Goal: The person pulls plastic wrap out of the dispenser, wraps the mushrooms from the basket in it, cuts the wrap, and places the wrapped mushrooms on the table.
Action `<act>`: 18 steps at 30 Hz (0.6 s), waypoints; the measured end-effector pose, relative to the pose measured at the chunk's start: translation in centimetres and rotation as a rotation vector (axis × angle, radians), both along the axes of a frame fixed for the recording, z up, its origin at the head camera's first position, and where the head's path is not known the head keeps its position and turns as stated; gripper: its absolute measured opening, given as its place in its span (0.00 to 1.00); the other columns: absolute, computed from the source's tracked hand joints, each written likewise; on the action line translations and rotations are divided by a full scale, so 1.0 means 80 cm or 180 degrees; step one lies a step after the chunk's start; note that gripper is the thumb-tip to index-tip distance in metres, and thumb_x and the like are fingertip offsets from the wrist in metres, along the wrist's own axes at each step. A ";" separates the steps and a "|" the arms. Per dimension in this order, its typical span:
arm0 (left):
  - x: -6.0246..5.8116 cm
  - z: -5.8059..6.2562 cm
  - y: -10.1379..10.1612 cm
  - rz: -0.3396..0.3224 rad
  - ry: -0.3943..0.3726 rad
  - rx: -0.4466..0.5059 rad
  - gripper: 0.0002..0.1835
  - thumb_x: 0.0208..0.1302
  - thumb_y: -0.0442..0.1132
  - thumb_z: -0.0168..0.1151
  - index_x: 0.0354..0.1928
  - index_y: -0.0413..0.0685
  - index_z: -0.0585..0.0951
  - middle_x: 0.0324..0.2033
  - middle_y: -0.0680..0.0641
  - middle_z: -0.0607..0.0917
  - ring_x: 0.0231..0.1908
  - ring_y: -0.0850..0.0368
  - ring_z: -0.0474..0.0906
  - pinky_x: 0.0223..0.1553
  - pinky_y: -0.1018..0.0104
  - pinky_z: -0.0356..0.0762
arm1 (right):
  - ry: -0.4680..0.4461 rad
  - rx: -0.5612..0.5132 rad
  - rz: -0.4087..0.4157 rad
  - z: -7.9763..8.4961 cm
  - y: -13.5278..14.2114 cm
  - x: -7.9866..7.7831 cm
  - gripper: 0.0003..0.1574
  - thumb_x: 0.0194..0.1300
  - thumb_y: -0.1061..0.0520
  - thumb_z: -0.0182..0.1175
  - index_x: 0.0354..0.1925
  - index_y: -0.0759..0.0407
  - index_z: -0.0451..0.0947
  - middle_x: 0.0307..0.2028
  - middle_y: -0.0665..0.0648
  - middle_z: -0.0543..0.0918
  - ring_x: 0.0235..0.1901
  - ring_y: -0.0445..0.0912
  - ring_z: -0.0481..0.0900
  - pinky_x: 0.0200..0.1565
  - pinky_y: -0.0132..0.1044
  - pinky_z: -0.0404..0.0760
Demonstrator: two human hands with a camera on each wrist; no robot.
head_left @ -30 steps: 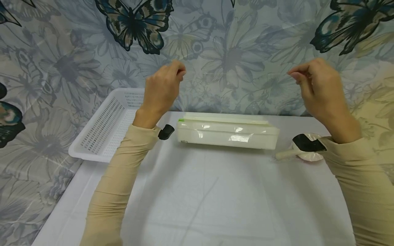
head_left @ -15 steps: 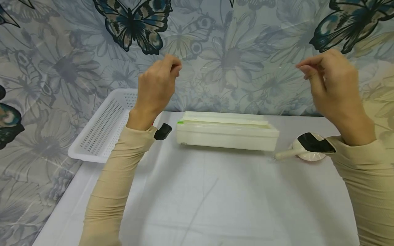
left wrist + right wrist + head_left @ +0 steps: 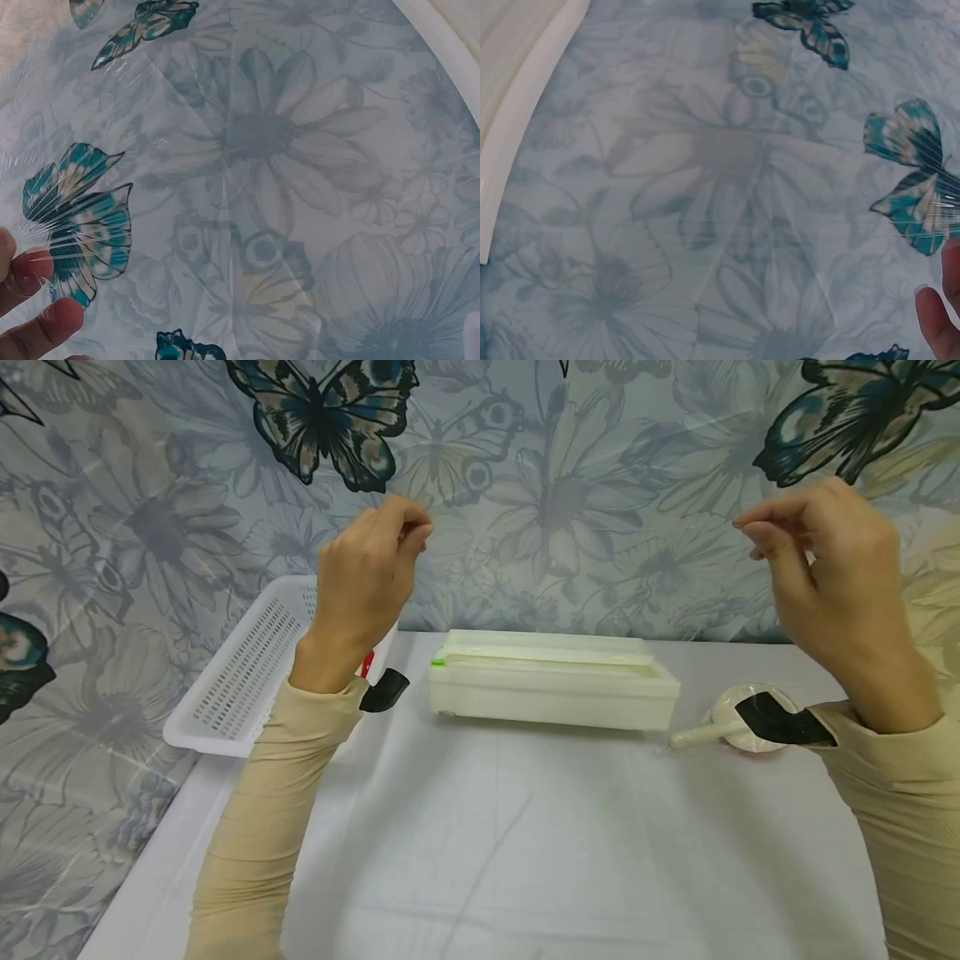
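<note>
My left hand (image 3: 367, 577) and right hand (image 3: 840, 572) are raised above the far side of the table, wide apart. Each pinches an edge of clear cling film between thumb and fingers. Hardly visible in the head view, the cling film (image 3: 225, 172) shows in the left wrist view as a glossy sheet, creased toward the fingertips. Similar creases run to the right fingers in the right wrist view. Between and below the hands lies a long white cling film dispenser (image 3: 555, 697) with a bright green bit at its left end. Whether the film still joins the dispenser I cannot tell.
A white perforated basket (image 3: 202, 718) stands at the back left, partly behind my left hand, with something red (image 3: 367, 664) by the wrist. A pale round thing with a stubby handle (image 3: 701, 737) lies right, partly covered by the wrist strap. Butterfly-patterned cloth hangs behind.
My hands have moved farther apart, the left one leftward and the right one rightward and slightly up. Bright reflections over the dispenser's front are gone. The dispenser and basket stay put.
</note>
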State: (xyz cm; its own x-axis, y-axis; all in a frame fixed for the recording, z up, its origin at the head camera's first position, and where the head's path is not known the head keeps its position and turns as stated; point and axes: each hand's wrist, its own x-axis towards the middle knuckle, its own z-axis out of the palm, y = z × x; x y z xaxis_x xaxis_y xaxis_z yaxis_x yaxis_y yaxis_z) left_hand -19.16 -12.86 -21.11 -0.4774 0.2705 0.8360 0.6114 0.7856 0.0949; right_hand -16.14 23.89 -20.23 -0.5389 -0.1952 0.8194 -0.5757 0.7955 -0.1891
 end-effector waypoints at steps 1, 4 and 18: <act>0.001 0.000 -0.001 0.0007 0.0012 0.0000 0.15 0.77 0.46 0.49 0.41 0.42 0.78 0.28 0.43 0.85 0.29 0.46 0.79 0.23 0.52 0.75 | 0.0010 0.0001 0.0000 0.000 0.000 0.001 0.12 0.74 0.67 0.51 0.45 0.78 0.76 0.34 0.62 0.80 0.39 0.12 0.60 0.43 0.11 0.60; 0.002 0.001 -0.002 0.0051 0.0045 -0.0019 0.16 0.77 0.47 0.48 0.41 0.42 0.78 0.28 0.43 0.85 0.28 0.46 0.79 0.22 0.51 0.74 | 0.0058 0.0086 0.0011 0.004 0.000 0.005 0.16 0.76 0.62 0.50 0.45 0.78 0.76 0.36 0.69 0.80 0.40 0.12 0.60 0.43 0.12 0.60; 0.018 0.009 -0.005 -0.0082 0.0084 0.0010 0.15 0.76 0.45 0.51 0.42 0.39 0.79 0.29 0.42 0.85 0.31 0.48 0.79 0.28 0.54 0.77 | 0.0046 0.0125 0.0048 0.011 0.003 0.019 0.21 0.77 0.58 0.49 0.46 0.79 0.75 0.40 0.75 0.80 0.40 0.12 0.62 0.43 0.10 0.62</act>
State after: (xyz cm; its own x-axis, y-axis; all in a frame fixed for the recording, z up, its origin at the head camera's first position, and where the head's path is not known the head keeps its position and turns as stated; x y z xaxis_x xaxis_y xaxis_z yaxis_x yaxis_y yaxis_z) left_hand -17.74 -13.24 -20.37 -0.4481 0.2799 0.8491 0.6337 0.7693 0.0808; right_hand -14.60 24.09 -19.39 -0.5238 -0.2354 0.8187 -0.5901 0.7934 -0.1494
